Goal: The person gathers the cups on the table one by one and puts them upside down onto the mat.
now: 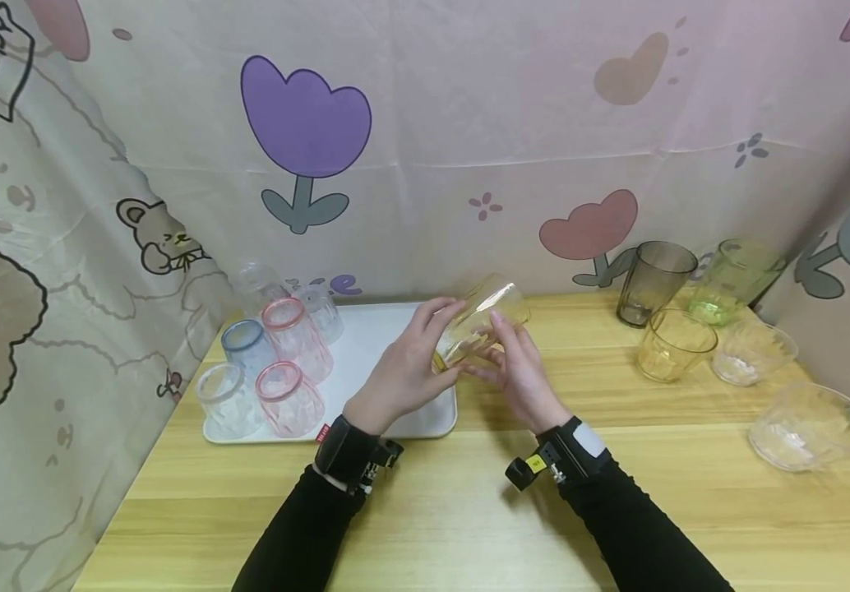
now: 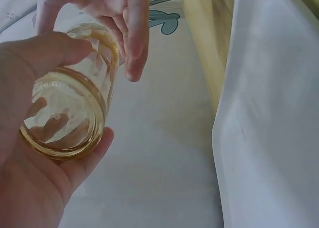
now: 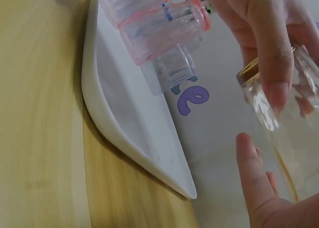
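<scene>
A transparent amber glass [image 1: 487,316] is held tilted in the air, over the right edge of the white tray [image 1: 366,333]. My left hand [image 1: 410,362] grips it near its ringed end, with the thumb laid along the side, as the left wrist view shows. At the other end, my right hand [image 1: 524,378] has its fingers loosely extended around the glass. In the right wrist view, the right thumb [image 3: 254,178] stands straight, a little apart from the glass wall. On the tray's left half several tumblers stand with ringed ends up, among them a pink tumbler [image 1: 295,337] and a blue tumbler [image 1: 249,349].
At the right of the wooden table [image 1: 469,518] stand a dark grey tumbler [image 1: 654,284], a green glass [image 1: 732,284], a short amber glass [image 1: 675,349], a small clear bowl [image 1: 750,358] and a larger clear bowl [image 1: 802,436]. A printed curtain [image 1: 440,123] hangs behind.
</scene>
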A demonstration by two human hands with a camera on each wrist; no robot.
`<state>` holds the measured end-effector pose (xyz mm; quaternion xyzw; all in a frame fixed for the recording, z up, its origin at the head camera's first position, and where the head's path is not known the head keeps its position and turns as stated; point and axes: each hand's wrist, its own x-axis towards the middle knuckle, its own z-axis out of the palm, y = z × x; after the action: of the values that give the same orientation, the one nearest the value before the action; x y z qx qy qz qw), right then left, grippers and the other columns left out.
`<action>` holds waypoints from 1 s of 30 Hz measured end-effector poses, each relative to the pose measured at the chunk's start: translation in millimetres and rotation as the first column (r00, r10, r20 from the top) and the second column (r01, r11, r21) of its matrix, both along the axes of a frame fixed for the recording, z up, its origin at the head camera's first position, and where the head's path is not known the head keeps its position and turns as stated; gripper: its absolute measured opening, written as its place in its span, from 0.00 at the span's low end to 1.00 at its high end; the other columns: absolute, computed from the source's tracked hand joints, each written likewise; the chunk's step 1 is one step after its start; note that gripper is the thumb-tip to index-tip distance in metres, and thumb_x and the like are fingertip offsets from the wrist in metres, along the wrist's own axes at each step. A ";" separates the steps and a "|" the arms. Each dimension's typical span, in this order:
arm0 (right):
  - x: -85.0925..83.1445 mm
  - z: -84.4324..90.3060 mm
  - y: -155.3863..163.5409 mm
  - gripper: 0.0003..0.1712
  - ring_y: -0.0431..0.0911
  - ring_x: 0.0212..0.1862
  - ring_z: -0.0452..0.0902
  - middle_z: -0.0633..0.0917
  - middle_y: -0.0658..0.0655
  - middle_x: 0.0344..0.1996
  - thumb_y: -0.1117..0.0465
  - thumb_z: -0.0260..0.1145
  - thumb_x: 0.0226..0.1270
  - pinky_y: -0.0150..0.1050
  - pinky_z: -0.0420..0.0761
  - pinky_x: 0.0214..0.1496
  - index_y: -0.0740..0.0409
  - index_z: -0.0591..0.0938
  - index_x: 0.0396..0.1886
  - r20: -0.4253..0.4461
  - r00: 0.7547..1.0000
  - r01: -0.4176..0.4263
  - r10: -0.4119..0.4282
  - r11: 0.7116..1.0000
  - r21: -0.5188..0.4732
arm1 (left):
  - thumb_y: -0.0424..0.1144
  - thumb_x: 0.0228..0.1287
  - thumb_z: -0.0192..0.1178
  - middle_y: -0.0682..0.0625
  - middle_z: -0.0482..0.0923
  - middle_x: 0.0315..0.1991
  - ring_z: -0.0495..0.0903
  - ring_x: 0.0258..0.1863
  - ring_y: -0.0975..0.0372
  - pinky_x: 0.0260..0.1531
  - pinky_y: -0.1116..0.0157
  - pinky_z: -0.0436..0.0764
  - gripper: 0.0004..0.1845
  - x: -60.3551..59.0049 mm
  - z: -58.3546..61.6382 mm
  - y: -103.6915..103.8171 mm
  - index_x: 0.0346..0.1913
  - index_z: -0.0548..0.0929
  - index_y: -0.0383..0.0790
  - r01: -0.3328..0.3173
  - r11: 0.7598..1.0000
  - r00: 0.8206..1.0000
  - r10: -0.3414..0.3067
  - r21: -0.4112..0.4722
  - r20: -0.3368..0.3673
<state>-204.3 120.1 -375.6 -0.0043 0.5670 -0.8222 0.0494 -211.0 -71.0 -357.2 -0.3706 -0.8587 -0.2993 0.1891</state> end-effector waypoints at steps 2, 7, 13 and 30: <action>-0.8 -0.9 0.6 0.23 0.49 0.52 0.82 0.74 0.56 0.57 0.40 0.52 0.82 0.50 0.86 0.57 0.53 0.67 0.56 -0.016 1.000 -0.011 0.011 1.000 0.001 | 0.31 0.54 0.78 0.42 0.64 0.73 0.81 0.55 0.51 0.35 0.64 0.86 0.48 -0.7 1.2 -1.9 0.77 0.64 0.40 -0.013 1.000 1.000 0.013 0.012 -0.026; -2.5 -3.9 1.8 0.34 0.57 0.58 0.80 0.70 0.65 0.66 0.36 0.45 0.83 0.51 0.85 0.58 0.58 0.62 0.71 -0.023 1.000 -0.019 0.021 0.999 0.051 | 0.32 0.56 0.78 0.40 0.67 0.71 0.81 0.56 0.49 0.32 0.63 0.86 0.41 -4.1 1.8 -7.9 0.71 0.69 0.39 -0.085 0.995 0.991 0.089 0.046 -0.098; -4.4 -11.7 3.1 0.38 0.63 0.65 0.75 0.67 0.70 0.71 0.43 0.51 0.84 0.51 0.83 0.60 0.66 0.59 0.77 0.020 1.000 -0.001 -0.003 0.977 0.212 | 0.36 0.59 0.77 0.40 0.70 0.67 0.82 0.56 0.48 0.31 0.60 0.87 0.33 -8.7 4.0 -16.5 0.65 0.74 0.40 -0.176 0.977 0.965 0.195 0.117 -0.174; 1.7 -27.9 -6.2 0.31 0.54 0.50 0.84 0.83 0.64 0.55 0.63 0.77 0.62 0.43 0.88 0.47 0.70 0.78 0.62 -0.030 0.947 -0.166 0.320 0.565 0.808 | 0.35 0.63 0.74 0.38 0.71 0.65 0.80 0.56 0.46 0.35 0.53 0.86 0.30 -23.8 9.4 -26.8 0.67 0.77 0.42 -0.376 0.872 0.903 0.420 0.313 -0.086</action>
<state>-202.6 113.9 -403.5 -0.1314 0.8690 -0.4643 0.1097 -234.9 -97.7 -347.7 -0.1754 -0.8467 -0.3471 0.3631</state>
